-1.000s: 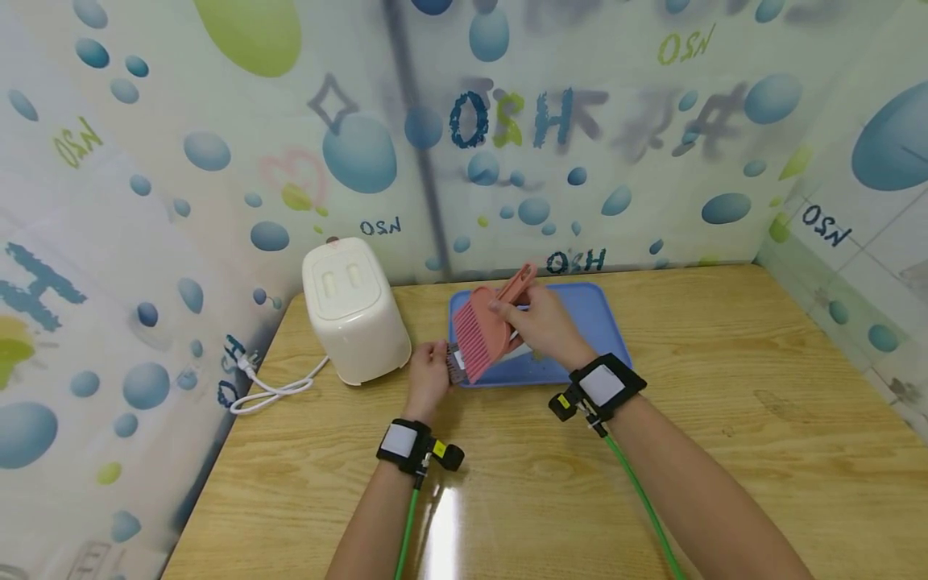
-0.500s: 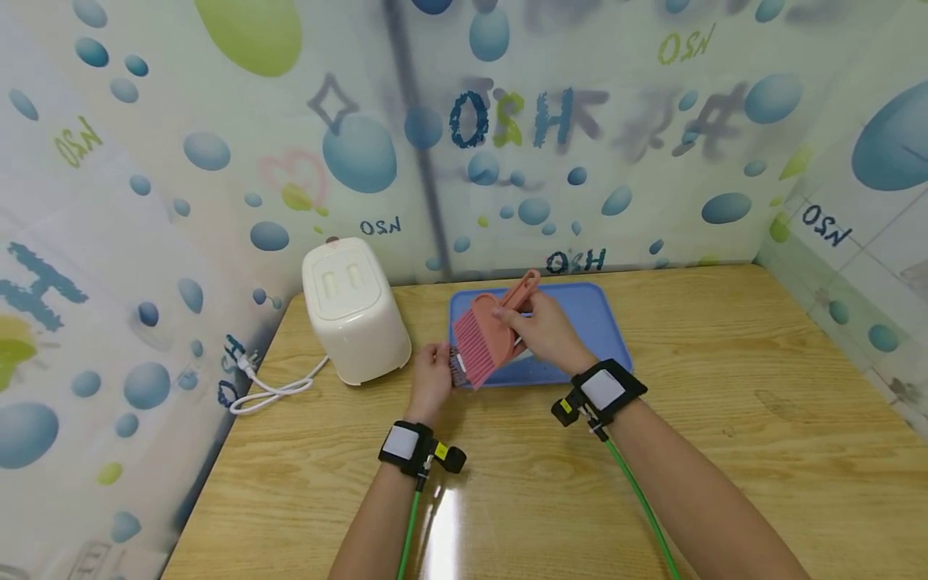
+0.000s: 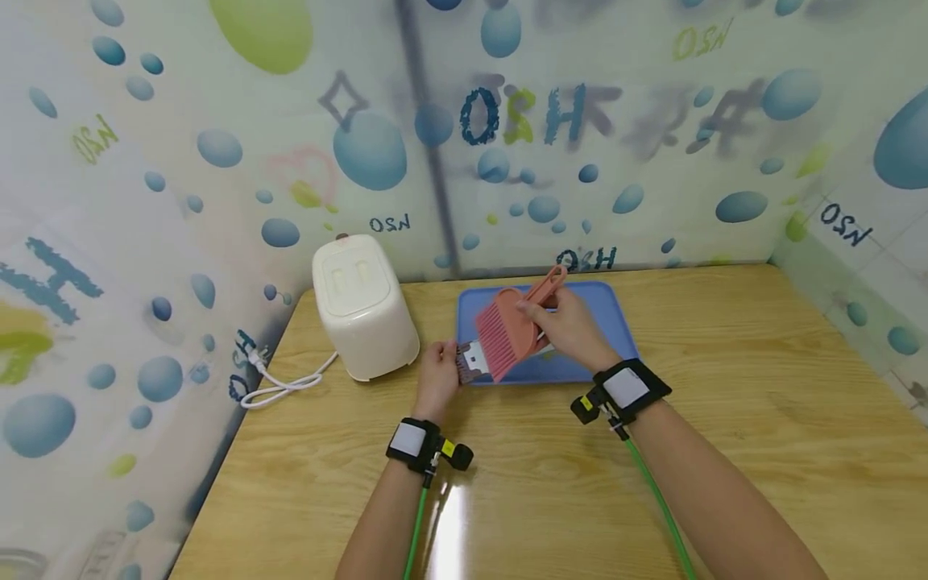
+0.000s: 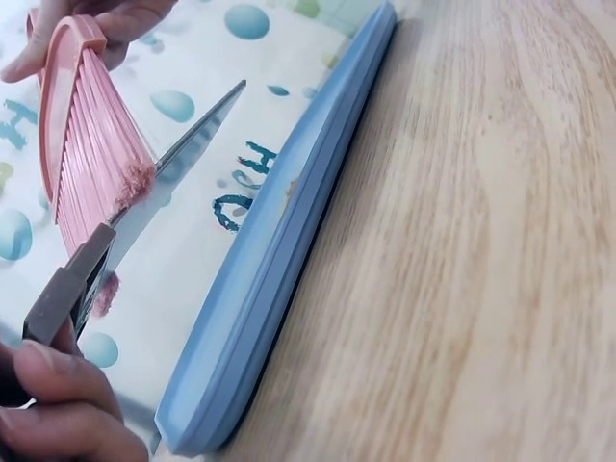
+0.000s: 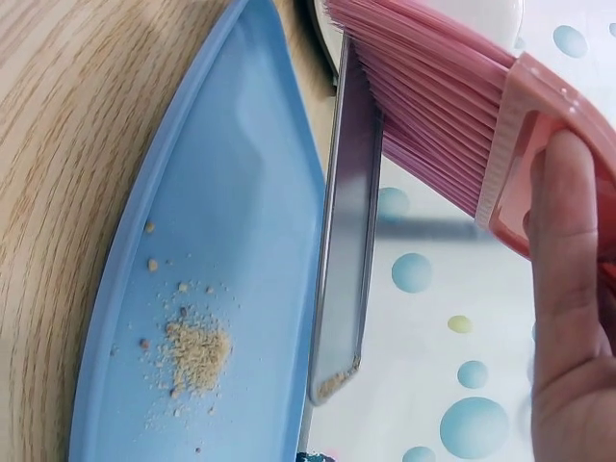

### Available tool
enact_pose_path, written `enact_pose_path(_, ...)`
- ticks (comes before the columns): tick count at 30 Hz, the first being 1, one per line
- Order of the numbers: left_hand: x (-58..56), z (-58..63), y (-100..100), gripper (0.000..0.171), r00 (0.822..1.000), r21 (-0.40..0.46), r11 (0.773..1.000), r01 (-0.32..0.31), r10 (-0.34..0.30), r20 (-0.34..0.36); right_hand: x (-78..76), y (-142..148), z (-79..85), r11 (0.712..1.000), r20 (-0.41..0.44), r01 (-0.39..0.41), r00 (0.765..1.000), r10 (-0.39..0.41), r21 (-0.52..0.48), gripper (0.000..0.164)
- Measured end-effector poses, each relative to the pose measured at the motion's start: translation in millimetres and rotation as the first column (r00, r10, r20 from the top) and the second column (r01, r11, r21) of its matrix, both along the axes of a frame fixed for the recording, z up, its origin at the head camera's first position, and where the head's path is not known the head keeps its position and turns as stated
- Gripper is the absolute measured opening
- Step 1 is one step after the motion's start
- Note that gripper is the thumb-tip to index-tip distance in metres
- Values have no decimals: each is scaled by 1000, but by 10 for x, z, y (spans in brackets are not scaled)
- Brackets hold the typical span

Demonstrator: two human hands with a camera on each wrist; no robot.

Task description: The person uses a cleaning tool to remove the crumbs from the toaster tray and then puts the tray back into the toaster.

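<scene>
My left hand point(image 3: 438, 377) grips the brown-grey handle end of a thin metal crumb tray point(image 5: 348, 221), held tilted above a blue tray point(image 3: 609, 310). My right hand point(image 3: 576, 324) holds a pink brush point(image 3: 516, 324) by its handle, thumb on its flat face. Its bristles point(image 4: 101, 144) lie against the crumb tray's surface in the left wrist view. A small heap of tan crumbs point(image 5: 195, 354) lies in the blue tray, with loose bits around it. A few crumbs point(image 5: 334, 385) cling to the crumb tray's far end.
A cream toaster point(image 3: 366, 310) stands left of the blue tray, close to my left hand. Its white cord point(image 3: 286, 387) lies coiled at the table's left edge. A patterned wall covering point(image 3: 536, 161) rises behind the wooden table point(image 3: 696, 419).
The brush has shifted right along the crumb tray, away from my left hand, so more of the handle end shows. The head view has also turned slightly.
</scene>
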State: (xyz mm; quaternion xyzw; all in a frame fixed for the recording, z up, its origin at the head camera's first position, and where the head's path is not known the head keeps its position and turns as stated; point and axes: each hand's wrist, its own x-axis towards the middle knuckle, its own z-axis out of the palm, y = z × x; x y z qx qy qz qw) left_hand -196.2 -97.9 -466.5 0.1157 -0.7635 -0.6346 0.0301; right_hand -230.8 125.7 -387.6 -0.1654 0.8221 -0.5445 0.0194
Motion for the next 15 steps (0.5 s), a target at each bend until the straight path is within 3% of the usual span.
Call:
enact_pose_path(8,0,-24,13,33,1000,19,1000,-6,6,2,-27,96,-52,999,-44,28,999,-27,24,42)
enact_pose_path(15,-1,-28,7,35,1000,4,1000,-20,20,15,-11,175,-47,999,-32,46,998,-47,-7,40)
